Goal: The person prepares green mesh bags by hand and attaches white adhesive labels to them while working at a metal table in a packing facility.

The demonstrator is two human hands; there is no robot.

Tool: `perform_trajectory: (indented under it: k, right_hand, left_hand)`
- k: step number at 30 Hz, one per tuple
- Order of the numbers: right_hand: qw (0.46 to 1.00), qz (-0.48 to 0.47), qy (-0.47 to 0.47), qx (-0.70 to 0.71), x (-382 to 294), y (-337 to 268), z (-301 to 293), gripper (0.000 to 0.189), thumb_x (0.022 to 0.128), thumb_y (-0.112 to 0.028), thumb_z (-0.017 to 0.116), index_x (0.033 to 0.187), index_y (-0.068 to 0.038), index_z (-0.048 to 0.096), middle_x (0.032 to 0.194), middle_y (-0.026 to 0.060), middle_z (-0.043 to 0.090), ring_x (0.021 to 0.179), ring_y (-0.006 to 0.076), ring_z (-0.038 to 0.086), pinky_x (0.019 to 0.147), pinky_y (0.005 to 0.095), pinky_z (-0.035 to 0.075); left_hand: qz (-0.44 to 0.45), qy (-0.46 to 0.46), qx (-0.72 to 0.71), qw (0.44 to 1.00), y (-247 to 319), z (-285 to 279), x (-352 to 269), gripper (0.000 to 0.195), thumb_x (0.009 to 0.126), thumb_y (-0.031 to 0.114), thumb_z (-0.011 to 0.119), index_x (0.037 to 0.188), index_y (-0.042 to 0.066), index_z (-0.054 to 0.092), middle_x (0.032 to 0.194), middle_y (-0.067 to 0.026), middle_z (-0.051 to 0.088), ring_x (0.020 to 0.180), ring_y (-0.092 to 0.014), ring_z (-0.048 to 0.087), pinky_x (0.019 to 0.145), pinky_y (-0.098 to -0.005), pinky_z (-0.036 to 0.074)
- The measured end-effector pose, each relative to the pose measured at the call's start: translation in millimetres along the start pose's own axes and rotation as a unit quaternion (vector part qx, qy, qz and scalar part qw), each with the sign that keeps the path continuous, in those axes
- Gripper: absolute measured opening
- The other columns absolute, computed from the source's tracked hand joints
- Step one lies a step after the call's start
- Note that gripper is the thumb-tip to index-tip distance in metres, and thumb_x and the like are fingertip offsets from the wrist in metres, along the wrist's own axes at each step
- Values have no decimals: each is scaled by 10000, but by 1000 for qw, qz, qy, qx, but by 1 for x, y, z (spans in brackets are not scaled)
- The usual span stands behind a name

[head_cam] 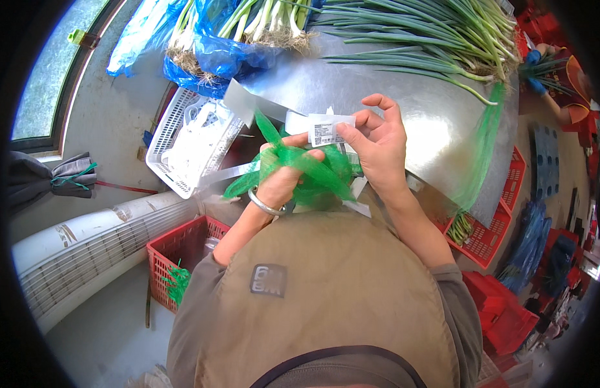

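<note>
Bunched green mesh netting (324, 169) lies in and over my left hand (280, 179), which is closed on it near the metal table's edge. My right hand (382, 145) pinches a white printed label (330, 130) between thumb and index finger; its other fingers are raised. The fingertips of my left hand reach the label's left side. A pale backing strip (241, 103) stands up behind the netting. Another strip (232, 172) extends to the left from under the netting. Part of my left hand is hidden by the mesh.
Green onions (426, 39) lie across the metal table (377, 92), with more in blue plastic (222, 53). A white basket (183, 179) of white strips stands left. Red crates (178, 242) stand on both sides. A person with blue gloves (536, 86) holds onions at far right.
</note>
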State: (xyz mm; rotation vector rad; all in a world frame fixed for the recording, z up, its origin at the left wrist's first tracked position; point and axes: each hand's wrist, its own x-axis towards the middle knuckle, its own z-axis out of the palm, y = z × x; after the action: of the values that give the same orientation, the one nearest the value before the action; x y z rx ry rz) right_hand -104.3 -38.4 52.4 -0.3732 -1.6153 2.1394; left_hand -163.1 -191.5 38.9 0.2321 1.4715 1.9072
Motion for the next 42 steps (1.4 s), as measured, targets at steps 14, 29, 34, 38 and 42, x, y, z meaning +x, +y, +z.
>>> perform_trajectory:
  k: [14,29,34,38,42]
  right_hand:
    - [899,39,-423,-109,-22,-42,-75,79,787,-53,638,768,24,626,847,82,616,786,163,569,741,276,446]
    - [932,90,-305,-175,26,-24,-51,176,751,19,645,849,-51,517,871,20,573,865,116,544,832,265,422]
    - [947,52,-270,-166,19,-22,-41,186,759,1,660,933,-30,603,830,8,587,778,89,552,736,232,446]
    - [946,-10,-272,-177,15,-25,-33,256,768,-11,657,1022,-32,633,804,8,611,721,71,549,667,216,451]
    - [950,-16,-259,-172,11,-26,-32,260,759,0,657,1017,-35,652,807,12,628,725,73,556,658,211,451]
  left_hand:
    - [89,24,-33,995,7,-21,-1,418,808,28,578,1210,-52,498,853,-88,642,668,-115,593,605,-232,470]
    - [85,-74,-27,993,26,-23,-14,593,750,-4,616,1295,-63,391,1105,-201,587,893,-197,616,754,-282,505]
    - [106,-134,114,979,24,-28,-15,565,772,-6,574,1307,-44,396,1206,-166,541,962,-161,570,823,-285,462]
    - [78,-157,104,979,22,-24,-17,564,759,-14,552,1301,-53,402,1247,-128,518,992,-135,544,846,-273,438]
    - [62,-169,64,982,20,-27,-16,577,754,-4,559,1303,-63,389,1290,-144,476,1073,-164,514,897,-293,418]
